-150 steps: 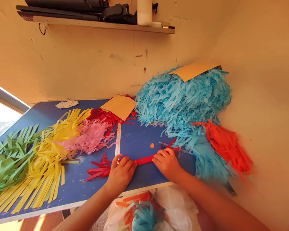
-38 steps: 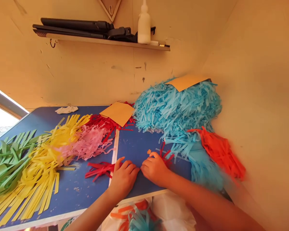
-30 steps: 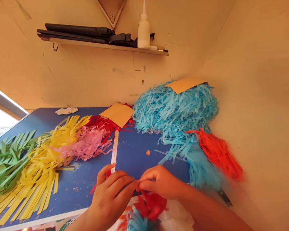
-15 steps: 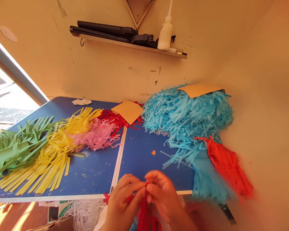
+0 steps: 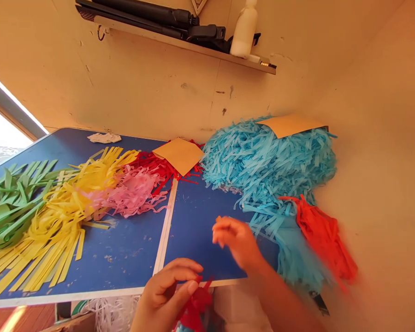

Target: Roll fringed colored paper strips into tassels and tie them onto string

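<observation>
My left hand is at the table's front edge, fingers pinched on a bunch of red fringed paper that hangs below the blue table. Over the table to the right is my right hand, blurred by motion and apart from the red paper. It is close to the light blue fringe pile; its fingers are smeared and nothing shows in them.
Green, yellow, pink and red fringe piles lie on the left half. Orange-red fringe lies by the right wall. Tan card sheets top two piles. A shelf holds a white bottle and black tools.
Both hands had gathered the red fringe and pulled it off the table's front edge. Now my right hand has let go and moved up and right over the table; the left keeps the red paper.
</observation>
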